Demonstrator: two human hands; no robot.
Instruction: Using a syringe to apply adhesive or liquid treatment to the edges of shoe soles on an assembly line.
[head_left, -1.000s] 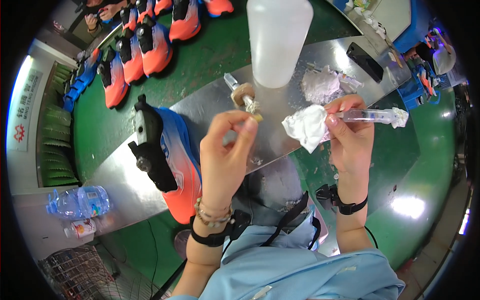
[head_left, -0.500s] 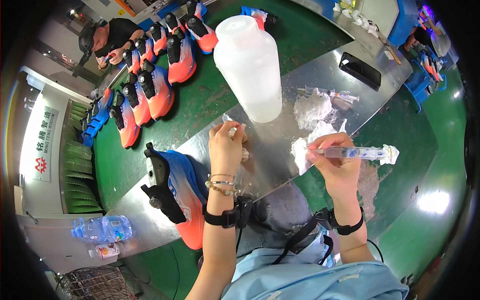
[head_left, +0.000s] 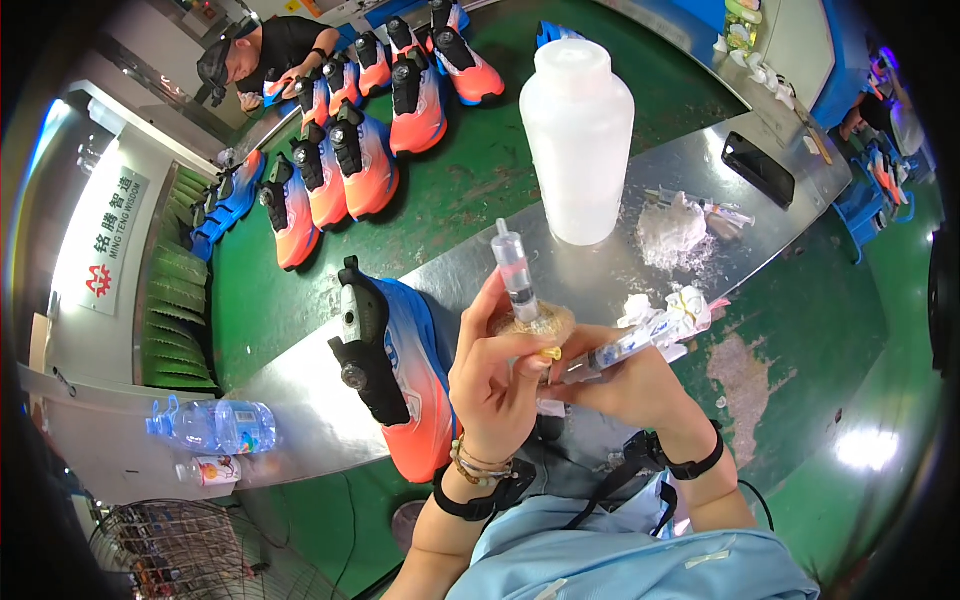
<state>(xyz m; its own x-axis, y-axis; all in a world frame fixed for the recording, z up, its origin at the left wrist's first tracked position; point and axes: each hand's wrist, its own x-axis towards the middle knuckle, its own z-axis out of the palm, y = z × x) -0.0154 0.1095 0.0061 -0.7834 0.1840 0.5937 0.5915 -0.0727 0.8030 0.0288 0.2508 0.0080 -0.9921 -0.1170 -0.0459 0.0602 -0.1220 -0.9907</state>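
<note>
My left hand (head_left: 495, 385) is closed around a clear syringe (head_left: 513, 275), which points upward. A yellowish-brown lump (head_left: 548, 322) surrounds its lower end, and a small yellow piece (head_left: 551, 353) shows at my fingertips. Close against it, my right hand (head_left: 640, 392) grips a second syringe (head_left: 625, 347) with blue markings, tilted up to the right. Crumpled white tissue (head_left: 685, 315) is at that syringe's far end. Where the two hands meet, the fingers partly hide what they touch. Left of my hands, an orange and blue shoe (head_left: 425, 365) with black straps stands on the metal table (head_left: 310, 400).
A large white bottle (head_left: 578, 150) stands beyond my hands. Right of it are a white fluffy heap (head_left: 672, 235) and a black phone (head_left: 758, 170). Several similar shoes (head_left: 365, 175) stand farther off, near another person (head_left: 285, 50). A water bottle (head_left: 225, 427) lies at left.
My left hand has come up from the table with a clear syringe and lump. The right hand has moved left and nearer, bringing its syringe beside the other. The view has shifted.
</note>
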